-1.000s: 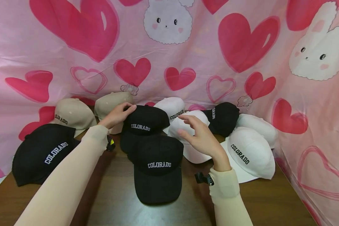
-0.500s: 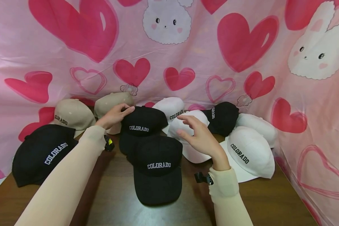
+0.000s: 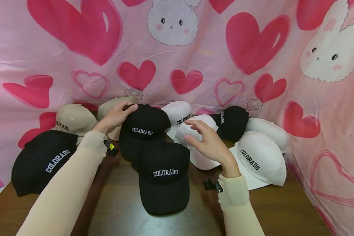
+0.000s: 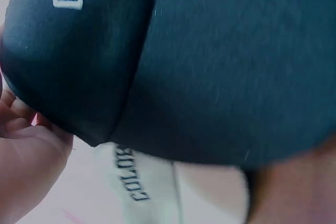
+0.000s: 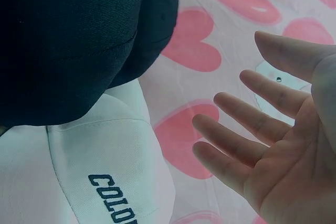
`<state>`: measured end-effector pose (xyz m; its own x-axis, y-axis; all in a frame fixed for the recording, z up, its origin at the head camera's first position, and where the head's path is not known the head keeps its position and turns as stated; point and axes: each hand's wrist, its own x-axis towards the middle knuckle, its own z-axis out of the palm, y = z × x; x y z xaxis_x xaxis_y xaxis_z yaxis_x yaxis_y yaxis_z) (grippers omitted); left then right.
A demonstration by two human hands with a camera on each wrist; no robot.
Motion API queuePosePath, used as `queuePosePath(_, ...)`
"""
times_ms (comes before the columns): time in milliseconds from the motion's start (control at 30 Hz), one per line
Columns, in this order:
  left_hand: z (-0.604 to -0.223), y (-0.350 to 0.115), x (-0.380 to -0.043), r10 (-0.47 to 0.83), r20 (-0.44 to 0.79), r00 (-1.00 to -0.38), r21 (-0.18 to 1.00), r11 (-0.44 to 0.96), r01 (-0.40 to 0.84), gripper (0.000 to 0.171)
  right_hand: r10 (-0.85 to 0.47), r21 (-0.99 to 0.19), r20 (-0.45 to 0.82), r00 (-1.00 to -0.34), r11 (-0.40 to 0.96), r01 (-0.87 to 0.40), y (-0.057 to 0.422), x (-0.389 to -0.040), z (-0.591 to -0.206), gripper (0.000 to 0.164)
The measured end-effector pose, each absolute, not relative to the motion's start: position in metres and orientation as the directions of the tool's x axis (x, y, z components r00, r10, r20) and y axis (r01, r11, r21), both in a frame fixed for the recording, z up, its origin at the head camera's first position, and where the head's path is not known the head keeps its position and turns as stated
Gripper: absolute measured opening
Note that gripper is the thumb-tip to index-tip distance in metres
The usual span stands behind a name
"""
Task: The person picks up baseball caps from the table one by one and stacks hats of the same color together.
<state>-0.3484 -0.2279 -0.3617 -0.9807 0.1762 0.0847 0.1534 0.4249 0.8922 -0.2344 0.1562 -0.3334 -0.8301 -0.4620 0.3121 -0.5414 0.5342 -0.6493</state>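
Note:
My left hand [image 3: 113, 118] grips the left side of a black baseball cap [image 3: 146, 121] lettered COLORADO. In the left wrist view that hand [image 4: 29, 156] has its fingers at the edge of the dark cap [image 4: 199, 72], partly hidden by it. A second black cap [image 3: 165, 177] lies in front, its brim towards me, overlapping the held cap's lower part. My right hand [image 3: 207, 142] hovers near a white cap [image 3: 183, 136], holding nothing. Its fingers are spread and nearly straight in the right wrist view, apart from the caps.
Beige caps [image 3: 76, 119] stand back left, behind another black cap [image 3: 44, 162]. A white cap [image 3: 177, 113] sits behind the middle. On the right are a black cap [image 3: 234, 123] and white caps [image 3: 262, 159]. A pink heart-print cloth [image 3: 212, 42] hangs behind the wooden table [image 3: 115, 203].
My left hand has shifted left with the held black cap. That cap's crown now stands a little higher and fuller. My right hand has stayed almost still.

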Motion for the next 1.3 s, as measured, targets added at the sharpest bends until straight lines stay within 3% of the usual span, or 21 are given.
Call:
queuePosePath(400,-0.313,-0.219,-0.324,0.093,0.297,-0.95,0.858,0.41,0.309,0.031,-0.457,-0.661,0.303,-0.836,0.531,-0.53,0.155,-0.235,-0.333,0.056)
queuePosePath(767,-0.275,-0.226,-0.288,-0.076,0.531,-0.844,0.829,0.253,0.499,0.013,-0.459,-0.662,0.301,-0.836,0.531,-0.529,0.154,-0.236,-0.334,0.057)
queuePosePath(1067,-0.269,-0.215,-0.253,-0.044,0.567,-0.823,0.824,0.049,0.565,0.012,-0.464,-0.66,0.331,-0.822,0.508,-0.553,0.154,-0.237,-0.333,0.056)
queuePosePath(1300,-0.287,-0.198,-0.234,0.029,0.52,-0.854,0.854,0.018,0.521,0.01,-0.431,-0.705,0.338,-0.836,0.473,-0.529,0.153,-0.235,-0.332,0.055)
